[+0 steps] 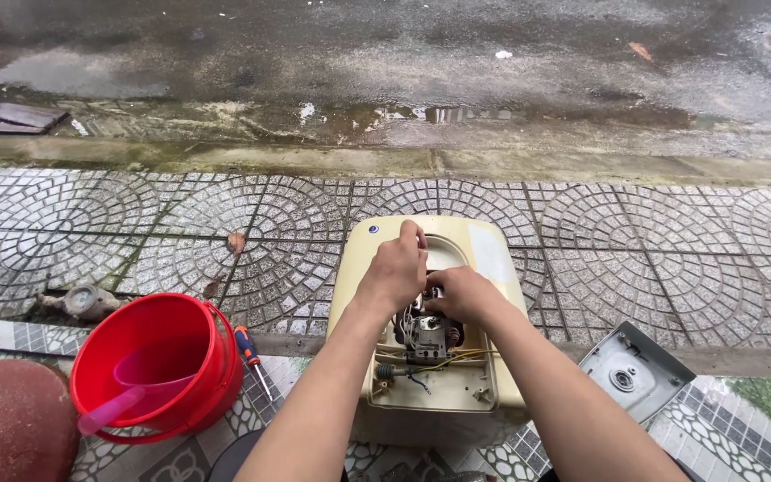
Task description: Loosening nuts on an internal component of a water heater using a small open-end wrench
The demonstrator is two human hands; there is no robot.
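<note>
While both arms reach forward over the paving | red bucket (158,366) with pink scoop (131,388) near left, screwdriver (250,355) beside it | grey cover (637,370) lies right | right hand (461,295) closed on wired part (424,335) inside cream appliance (493,259) | left hand (394,268) curled, fingertips on its opening rim | wet road beyond.

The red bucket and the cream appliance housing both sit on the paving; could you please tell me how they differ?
The red bucket is round and bright, while the cream housing is boxy and pale. The bucket holds a pink scoop; the housing shows exposed wiring. The left hand and right hand work inside the housing, and neither touches the bucket. Both are open on top.
</note>
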